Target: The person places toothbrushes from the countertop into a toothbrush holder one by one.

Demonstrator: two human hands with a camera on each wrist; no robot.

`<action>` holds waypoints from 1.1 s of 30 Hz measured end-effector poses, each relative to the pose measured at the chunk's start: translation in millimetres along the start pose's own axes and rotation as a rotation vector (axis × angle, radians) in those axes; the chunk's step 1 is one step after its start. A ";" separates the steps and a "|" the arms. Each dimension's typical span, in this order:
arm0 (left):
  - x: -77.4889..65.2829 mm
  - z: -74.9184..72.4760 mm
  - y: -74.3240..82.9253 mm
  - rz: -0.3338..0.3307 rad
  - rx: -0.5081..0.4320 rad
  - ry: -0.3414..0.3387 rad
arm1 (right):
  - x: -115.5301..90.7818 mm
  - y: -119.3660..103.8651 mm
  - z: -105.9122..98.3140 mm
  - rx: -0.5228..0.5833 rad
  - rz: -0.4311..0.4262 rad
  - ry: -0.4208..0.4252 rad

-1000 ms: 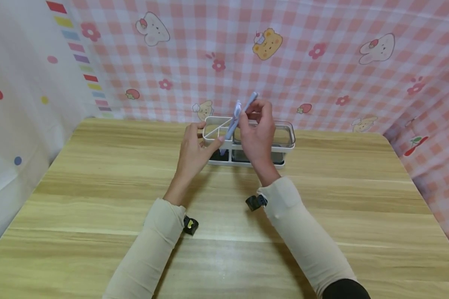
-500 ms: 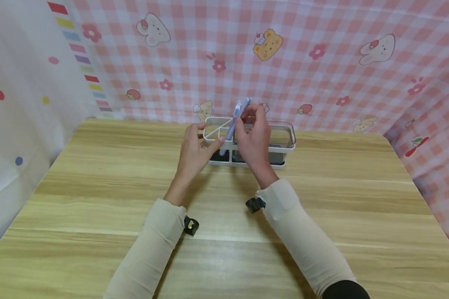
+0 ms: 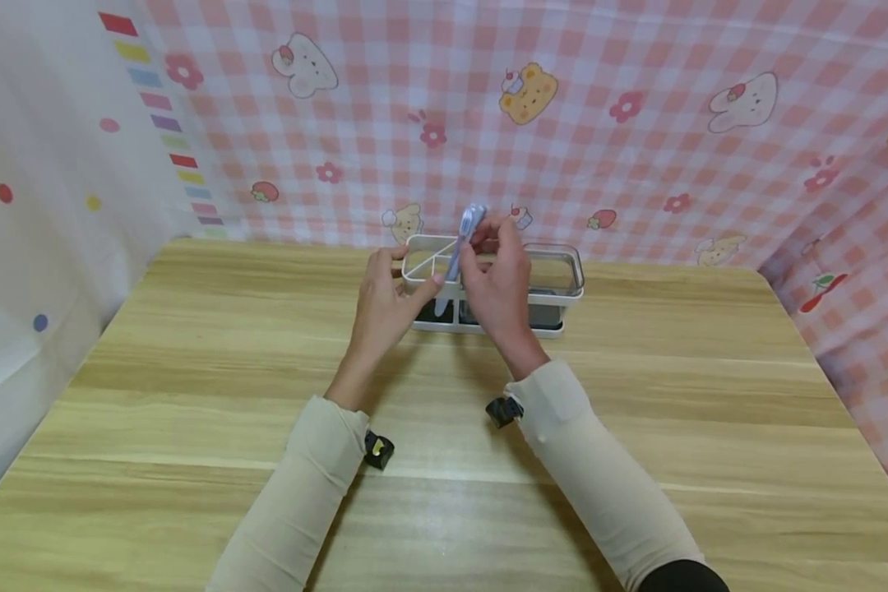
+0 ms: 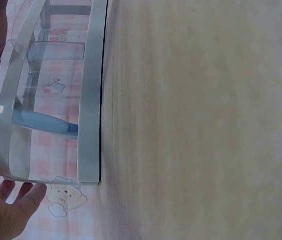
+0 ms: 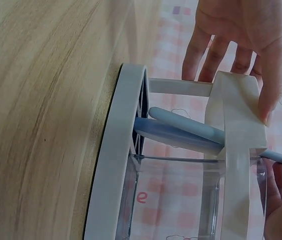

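Note:
In the head view a white holder (image 3: 429,238) with divided slots stands at the table's far edge. My left hand (image 3: 386,304) grips its left end, thumb in front and fingers at the side. Two blue toothbrushes lean together in a left slot. My right hand (image 3: 499,284) pinches one near its upper end. The right wrist view shows the lighter toothbrush handle (image 5: 185,124) beside a darker toothbrush handle (image 5: 173,136), both slanting down to the holder's base. Right-hand fingers partly hide the upper ends.
A clear cup (image 3: 555,265) sits in the holder's right part, partly behind my right hand. The wooden table (image 3: 429,510) stretches towards me. Right behind the holder hangs a pink checked cloth (image 3: 385,99), with a white cloth (image 3: 44,271) at the left.
My right hand has moved down and slightly left, lowering its toothbrush so the upper end now lies beside the other one. The left hand stays on the holder.

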State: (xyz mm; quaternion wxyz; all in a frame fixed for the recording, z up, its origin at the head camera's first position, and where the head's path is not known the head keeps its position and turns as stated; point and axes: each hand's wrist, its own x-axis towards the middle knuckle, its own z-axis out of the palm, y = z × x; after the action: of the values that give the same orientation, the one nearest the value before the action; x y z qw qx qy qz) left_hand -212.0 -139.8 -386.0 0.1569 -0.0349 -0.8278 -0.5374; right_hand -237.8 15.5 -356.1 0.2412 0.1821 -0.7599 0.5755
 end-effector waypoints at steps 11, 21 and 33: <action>-0.4 0.3 -0.9 -0.001 -0.014 -0.001 | -4.1 -1.8 -1.2 -0.040 0.014 -0.034; 0.7 -0.2 0.2 -0.006 -0.013 -0.002 | -3.5 -2.0 -1.4 -0.065 0.030 -0.044; 0.0 0.5 0.4 0.000 -0.013 0.006 | -4.0 0.0 -4.0 -0.103 0.016 -0.062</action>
State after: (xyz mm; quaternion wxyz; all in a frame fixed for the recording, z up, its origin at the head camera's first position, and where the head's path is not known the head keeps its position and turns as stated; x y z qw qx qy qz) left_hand -212.0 -139.1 -385.8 0.1593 -0.0343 -0.8239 -0.5427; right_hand -234.0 19.4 -357.5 0.2220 0.1808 -0.7970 0.5318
